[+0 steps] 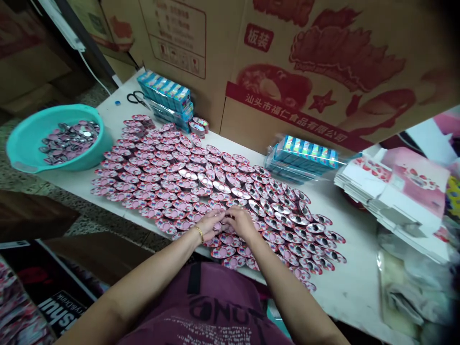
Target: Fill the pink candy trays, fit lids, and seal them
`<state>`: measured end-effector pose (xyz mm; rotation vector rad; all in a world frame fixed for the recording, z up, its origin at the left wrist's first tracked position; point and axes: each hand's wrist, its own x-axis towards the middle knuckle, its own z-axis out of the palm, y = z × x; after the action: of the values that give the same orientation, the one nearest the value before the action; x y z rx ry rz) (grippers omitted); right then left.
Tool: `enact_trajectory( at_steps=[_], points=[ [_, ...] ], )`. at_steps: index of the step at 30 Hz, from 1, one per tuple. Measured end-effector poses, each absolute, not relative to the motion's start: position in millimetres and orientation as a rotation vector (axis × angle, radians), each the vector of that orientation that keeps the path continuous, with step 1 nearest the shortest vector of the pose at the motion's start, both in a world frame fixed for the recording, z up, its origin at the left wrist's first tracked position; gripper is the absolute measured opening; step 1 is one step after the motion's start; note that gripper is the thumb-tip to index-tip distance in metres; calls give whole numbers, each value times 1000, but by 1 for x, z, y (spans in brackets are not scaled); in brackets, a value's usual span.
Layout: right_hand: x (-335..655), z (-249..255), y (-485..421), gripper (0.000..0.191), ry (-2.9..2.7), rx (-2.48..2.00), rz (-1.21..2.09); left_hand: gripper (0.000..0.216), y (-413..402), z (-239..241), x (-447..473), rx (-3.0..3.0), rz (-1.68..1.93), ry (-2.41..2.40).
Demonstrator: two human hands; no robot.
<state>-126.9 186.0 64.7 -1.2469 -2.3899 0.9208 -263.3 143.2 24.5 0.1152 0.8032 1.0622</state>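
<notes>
Many oval, red-and-white printed pieces [168,175] stand packed close together over the table. On the left most have a round pink centre; toward the right several show a dark round hole [289,235]. My left hand [209,225], with a gold bangle at the wrist, is over the middle front of these pieces, its fingers together and pointing right. Touching its fingertips is my right hand [241,223], fingers bent in a pinch. Whatever lies between the fingertips is too small and covered to make out.
A turquoise basin [102,139] at the left holds small round pink and silver pieces [72,141]. Blue wrapped packs [167,96] and black-handled scissors [134,97] lie at the back left. More blue packs [305,155] stand before a large carton [230,62]. Folded printed cartons [395,191] are stacked right.
</notes>
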Motion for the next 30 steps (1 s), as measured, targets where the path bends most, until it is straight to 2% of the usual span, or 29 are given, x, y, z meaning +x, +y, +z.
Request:
enact_trajectory(
  at_steps=[4,7,10,14,16,21,27,30],
  points=[
    [-124,55,195,16,-2221,-1492,893,24,141,20,-266,101,1017,819],
    [-116,48,220,16,-2191,-1878,646,25,138,18,-279,87,1018,865],
    [-123,48,245,18,-2396,-2114,448,23,136,20,-290,83,1043,869],
    [-141,51,264,36,-2569,-2271,429,20,138,26,-298,69,1085,855],
    [-144,51,268,42,-2576,-2325,426,20,139,28,-301,57,1102,837],
    [-140,45,263,43,-2532,-2310,443,25,141,30,-300,62,1081,864],
    [-138,43,253,40,-2444,-2271,430,18,164,38,-274,451,931,1253],
    [-132,47,253,39,-2370,-2240,452,20,182,48,-266,496,968,1183]
  ],
)
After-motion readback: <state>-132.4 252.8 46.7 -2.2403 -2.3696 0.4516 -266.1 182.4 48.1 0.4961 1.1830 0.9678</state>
